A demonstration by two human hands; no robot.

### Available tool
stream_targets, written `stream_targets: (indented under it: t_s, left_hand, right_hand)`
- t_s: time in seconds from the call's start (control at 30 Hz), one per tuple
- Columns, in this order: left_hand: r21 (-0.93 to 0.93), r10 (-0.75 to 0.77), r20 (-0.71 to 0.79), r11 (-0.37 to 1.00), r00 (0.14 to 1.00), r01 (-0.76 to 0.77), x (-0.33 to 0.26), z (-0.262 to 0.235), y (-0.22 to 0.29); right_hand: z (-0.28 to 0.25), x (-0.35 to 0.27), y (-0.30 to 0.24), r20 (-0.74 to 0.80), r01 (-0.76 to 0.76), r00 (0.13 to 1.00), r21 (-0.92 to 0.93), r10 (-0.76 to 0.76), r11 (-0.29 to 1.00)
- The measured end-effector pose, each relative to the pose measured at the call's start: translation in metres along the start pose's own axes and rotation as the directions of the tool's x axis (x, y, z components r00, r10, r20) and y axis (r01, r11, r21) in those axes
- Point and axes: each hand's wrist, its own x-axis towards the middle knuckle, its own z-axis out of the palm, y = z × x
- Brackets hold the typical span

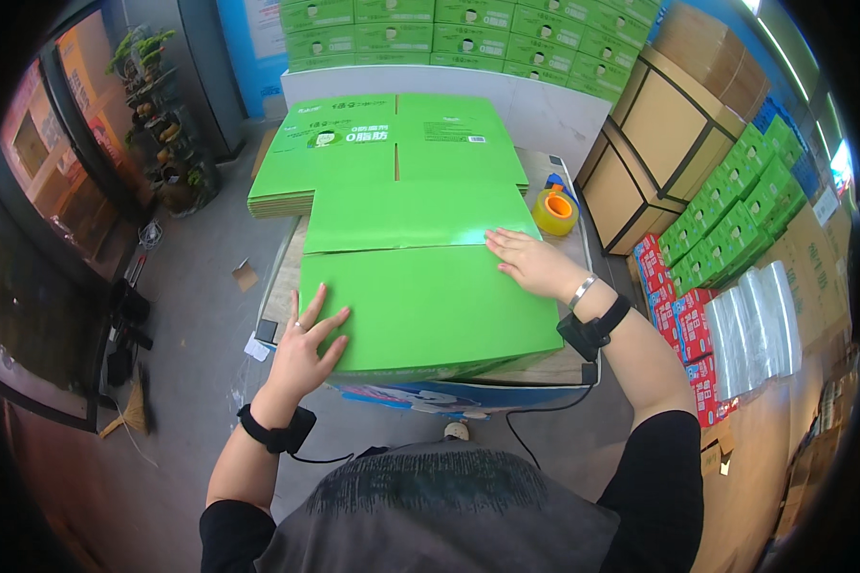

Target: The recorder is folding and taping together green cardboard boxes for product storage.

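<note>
The left hand is spreading wide at the left edge of the green carton, which is sitting on the table's near part. Farther right, the right hand is lying flat, fingers together, by the seam; uneven pressure could skew the carton. Beyond, tape is resting right of the flat stack.
</note>
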Motion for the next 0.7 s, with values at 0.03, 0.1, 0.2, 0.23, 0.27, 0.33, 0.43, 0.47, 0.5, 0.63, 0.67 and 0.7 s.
stream_targets:
  t_s: [0.03,0.1,0.2,0.23,0.27,0.33,0.43,0.47,0.5,0.63,0.67,0.7]
  left_hand:
    - [0.099,-0.031,0.058,0.995,0.998,0.025,0.002,-0.004,0.005]
    - [0.327,-0.145,0.196,0.942,0.970,0.074,0.008,-0.016,0.017]
    - [0.483,-0.044,0.364,0.863,0.930,-0.149,0.033,-0.037,0.028]
    - [0.462,-0.022,0.502,0.852,0.865,-0.247,0.051,-0.039,0.028]
    - [0.430,-0.023,0.532,0.869,0.847,-0.246,0.071,-0.037,0.027]
    - [0.411,0.011,0.552,0.866,0.834,-0.283,0.102,-0.024,0.025]
    - [0.391,-0.038,0.633,0.877,0.773,-0.277,0.119,-0.004,0.016]
    - [0.383,-0.065,0.664,0.885,0.745,-0.264,0.121,0.000,0.013]
    - [0.393,-0.080,0.665,0.883,0.742,-0.257,0.121,0.001,0.010]
    - [0.325,-0.085,0.659,0.928,0.748,-0.180,0.121,0.000,0.011]
    - [0.353,-0.142,0.676,0.924,0.723,-0.148,0.123,-0.001,0.014]
    - [0.348,-0.156,0.685,0.928,0.712,-0.132,0.126,-0.003,0.018]
  right_hand:
    - [0.001,0.001,0.000,0.020,0.008,1.000,0.007,-0.008,1.000]
    - [0.002,0.003,0.002,0.060,0.019,0.998,0.012,-0.019,1.000]
    - [0.001,0.010,0.006,0.148,0.000,0.989,0.042,-0.006,0.999]
    - [0.000,0.012,0.007,0.183,-0.022,0.983,0.051,0.012,0.998]
    - [-0.001,0.014,0.007,0.215,-0.036,0.976,0.066,0.021,0.997]
    - [-0.002,0.013,0.007,0.216,-0.051,0.976,0.101,0.028,0.994]
    - [0.002,0.005,0.018,0.125,0.025,0.991,0.192,-0.050,0.981]
    - [0.006,0.001,0.025,0.127,0.050,0.989,0.212,-0.078,0.976]
    - [0.009,-0.005,0.041,0.088,0.004,0.995,0.451,-0.048,0.892]
    - [0.027,-0.020,0.158,-0.295,-0.108,0.684,0.864,0.667,0.492]
    - [0.035,-0.028,0.193,-0.261,-0.406,0.437,0.796,0.861,0.448]
    - [0.048,-0.033,0.224,-0.276,-0.608,0.283,0.689,0.918,0.395]
